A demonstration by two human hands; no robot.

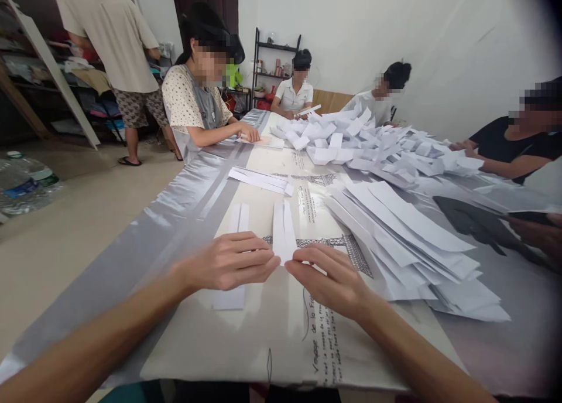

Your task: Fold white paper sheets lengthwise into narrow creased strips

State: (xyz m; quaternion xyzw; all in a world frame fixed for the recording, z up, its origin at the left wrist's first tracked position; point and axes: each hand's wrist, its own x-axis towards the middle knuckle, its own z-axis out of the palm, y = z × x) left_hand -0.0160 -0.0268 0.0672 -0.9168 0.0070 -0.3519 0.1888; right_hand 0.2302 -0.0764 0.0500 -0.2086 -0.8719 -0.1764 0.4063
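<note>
A folded white paper strip [284, 230] stands away from me between my two hands, its near end pinched at both edges. My left hand [235, 259] is closed, thumb and fingers on the strip's left corner. On the right corner, the fingertips of my right hand [329, 274] are pressed together. Another paper strip [230, 299] lies on the table, partly hidden under my left hand. Farther off, a few folded strips [259, 180] rest crosswise. To the right of my right hand is a fanned stack of flat white paper sheets [408, 239].
A large heap of folded papers [342, 136] covers the far right of the table. The printed tablecloth [197, 344] lies beneath everything. One person [193, 98] works at the left edge, others sit at the far end and right. Water bottles [26, 183] stand on the floor.
</note>
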